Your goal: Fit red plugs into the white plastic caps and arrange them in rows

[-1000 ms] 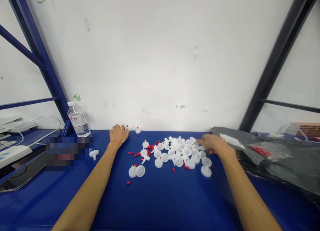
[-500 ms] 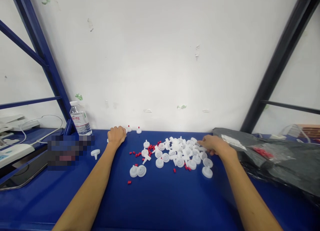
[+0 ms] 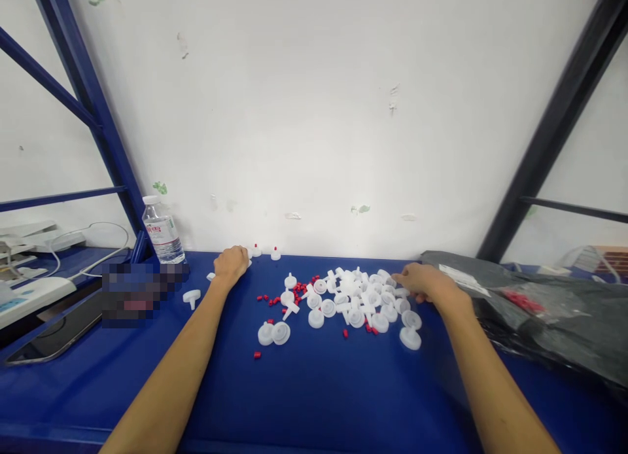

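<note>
A pile of white plastic caps with spouts (image 3: 350,290) lies on the blue table (image 3: 314,388). Small red caps (image 3: 298,294) are scattered at its left side and front edge. At the pile's right edge, my right hand (image 3: 417,280) has its fingers bent down onto the white caps; its fingertips are partly hidden. My left hand (image 3: 231,264) rests closed near the table's back edge, and what it holds, if anything, is hidden. White pieces show beside it. Two white caps with red tips (image 3: 275,253) stand upright just right of it.
A water bottle (image 3: 164,231) stands at the back left, near a dark phone (image 3: 59,330) and a white power strip (image 3: 36,297). On the right lies a grey plastic bag (image 3: 554,316) with red pieces. A single white cap (image 3: 191,298) lies left of my left forearm.
The whole view has shifted slightly. Both hands stay in nearly the same places, my right hand still at the pile's right edge.
</note>
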### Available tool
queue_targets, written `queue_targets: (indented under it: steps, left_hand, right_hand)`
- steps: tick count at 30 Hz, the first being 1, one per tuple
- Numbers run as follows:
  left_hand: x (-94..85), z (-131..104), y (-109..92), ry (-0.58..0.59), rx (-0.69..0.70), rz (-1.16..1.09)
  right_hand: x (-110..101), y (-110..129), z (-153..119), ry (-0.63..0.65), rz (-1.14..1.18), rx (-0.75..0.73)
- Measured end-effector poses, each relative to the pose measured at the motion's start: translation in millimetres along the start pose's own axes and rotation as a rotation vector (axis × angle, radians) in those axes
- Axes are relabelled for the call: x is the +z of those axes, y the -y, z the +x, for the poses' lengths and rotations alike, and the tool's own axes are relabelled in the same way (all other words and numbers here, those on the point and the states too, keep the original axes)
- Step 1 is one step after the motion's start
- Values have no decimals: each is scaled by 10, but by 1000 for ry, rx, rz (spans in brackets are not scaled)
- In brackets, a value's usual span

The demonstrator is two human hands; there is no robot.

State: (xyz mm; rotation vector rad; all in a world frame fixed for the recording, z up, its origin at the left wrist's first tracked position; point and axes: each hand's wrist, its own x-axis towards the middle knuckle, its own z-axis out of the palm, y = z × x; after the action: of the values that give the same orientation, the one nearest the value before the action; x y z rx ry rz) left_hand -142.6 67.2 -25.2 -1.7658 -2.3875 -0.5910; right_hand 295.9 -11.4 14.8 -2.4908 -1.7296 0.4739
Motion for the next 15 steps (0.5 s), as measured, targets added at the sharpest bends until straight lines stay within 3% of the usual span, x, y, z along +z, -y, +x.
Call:
queue_targets:
  steps: [9, 11, 15]
  left_hand:
    - [-54, -65, -170, -4, -85, -252]
    - [-94, -59, -221, 7, -99, -334]
    - [-218, -48, -439, 58, -94, -552]
  right_hand:
    - [-36, 14, -51, -13, 3, -2]
    - [-44, 14, -85, -83, -19, 3]
    - [-71, 45, -158, -379, -54, -2]
